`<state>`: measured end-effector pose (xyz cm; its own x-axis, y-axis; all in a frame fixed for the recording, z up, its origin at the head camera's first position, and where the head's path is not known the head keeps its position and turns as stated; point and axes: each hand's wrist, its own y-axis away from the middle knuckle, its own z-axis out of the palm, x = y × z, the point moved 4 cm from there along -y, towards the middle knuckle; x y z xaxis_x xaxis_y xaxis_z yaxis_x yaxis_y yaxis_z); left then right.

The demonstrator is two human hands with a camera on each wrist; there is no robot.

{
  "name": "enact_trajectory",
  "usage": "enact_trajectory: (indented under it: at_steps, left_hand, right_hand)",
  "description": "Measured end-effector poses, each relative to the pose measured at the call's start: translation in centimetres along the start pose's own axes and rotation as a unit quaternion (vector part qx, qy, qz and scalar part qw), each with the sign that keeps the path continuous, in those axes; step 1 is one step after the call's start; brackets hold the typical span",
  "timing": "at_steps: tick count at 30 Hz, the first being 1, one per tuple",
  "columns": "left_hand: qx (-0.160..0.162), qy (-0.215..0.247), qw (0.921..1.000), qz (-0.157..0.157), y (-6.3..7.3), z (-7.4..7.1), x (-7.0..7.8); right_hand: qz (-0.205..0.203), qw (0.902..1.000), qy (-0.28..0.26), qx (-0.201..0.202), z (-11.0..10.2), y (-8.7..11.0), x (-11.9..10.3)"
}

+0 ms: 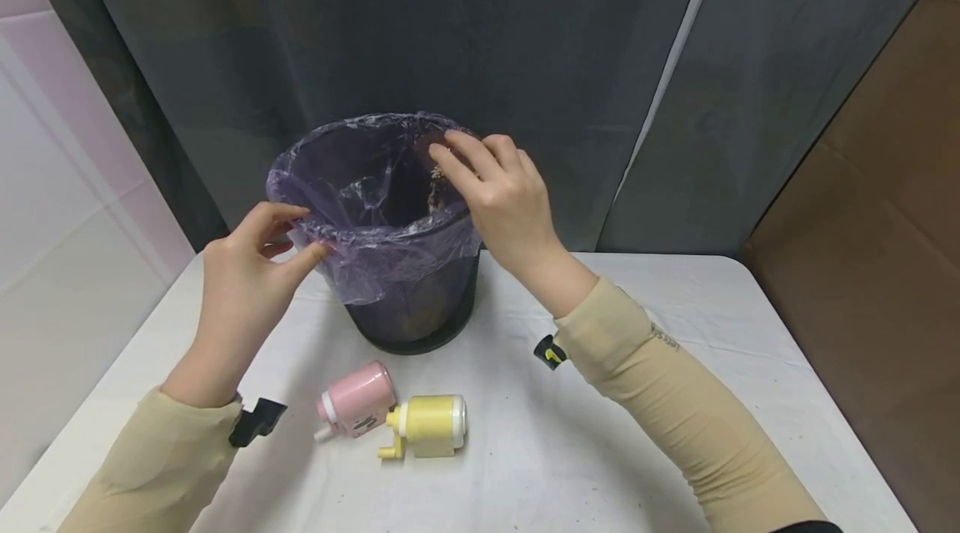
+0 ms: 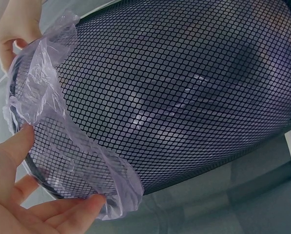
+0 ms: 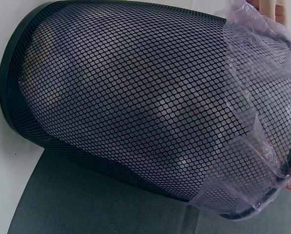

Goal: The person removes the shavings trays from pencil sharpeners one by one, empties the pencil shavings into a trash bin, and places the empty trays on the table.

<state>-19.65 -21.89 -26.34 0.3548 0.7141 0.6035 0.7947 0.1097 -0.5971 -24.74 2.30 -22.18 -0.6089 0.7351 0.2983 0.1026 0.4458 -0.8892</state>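
A black mesh trash bin [image 1: 442,324] stands on the table with a thin purple bag [image 1: 375,262] folded over its rim. My left hand [image 1: 243,266] grips the bagged rim on the near left, thumb outside and fingers over the edge; in the left wrist view, fingers [image 2: 82,214] press the bag's fold. Over the rim's right side, my right hand [image 1: 510,195] holds a small reddish see-through container [image 1: 429,151], mostly hidden by its fingers. Brown bits like pencil shavings [image 1: 435,183] show just below it, inside the bin.
In front of the bin lie two crank pencil sharpeners, one pink [image 1: 360,395] and one yellow [image 1: 433,423], on the white tablecloth [image 1: 540,466]. A dark grey curtain [image 1: 525,32] hangs behind the table, and a brown panel [image 1: 870,208] stands on the right.
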Motion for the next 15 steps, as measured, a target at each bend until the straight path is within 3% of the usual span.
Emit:
enact_trajectory:
  at_steps: [15]
  left_hand:
    - [-0.002,-0.003,1.0,-0.008,-0.06,-0.03,0.1]
  right_hand:
    - [-0.027,0.9996,-0.001,0.004,0.14,0.19,-0.1]
